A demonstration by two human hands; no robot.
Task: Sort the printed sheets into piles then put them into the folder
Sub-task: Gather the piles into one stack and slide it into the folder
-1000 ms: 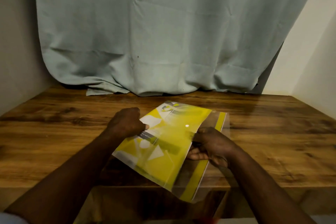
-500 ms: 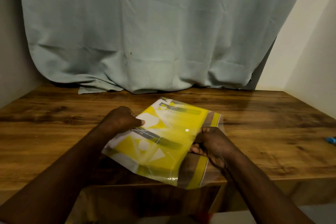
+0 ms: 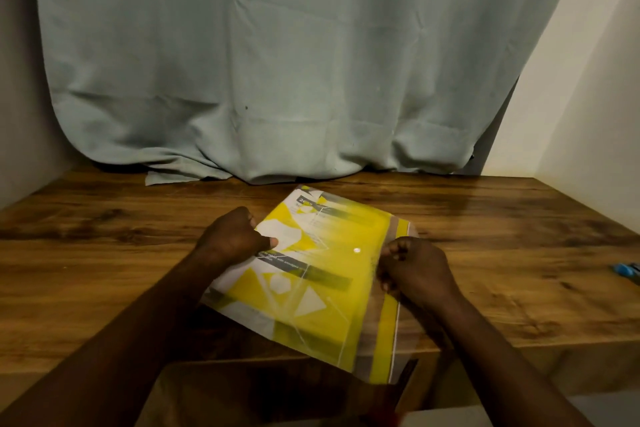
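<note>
A clear plastic folder [image 3: 391,354] with a yellow strip along its right edge lies tilted over the front edge of the wooden table [image 3: 104,253]. Printed sheets [image 3: 311,274], yellow with white shapes and dark text bars, sit partly inside it, their left part sticking out. My left hand [image 3: 235,236] pinches the sheets' left edge, thumb on top. My right hand [image 3: 412,267] grips the folder's right edge with curled fingers. A small white snap button [image 3: 356,250] shows on the folder.
A pale green curtain [image 3: 277,62] hangs behind the table and bunches on its back edge. Walls close in on both sides. A small blue object [image 3: 625,269] lies at the table's far right.
The sheets have slid further right into the folder. The folder has swung flatter and squarer to me. Both hands keep their hold.
</note>
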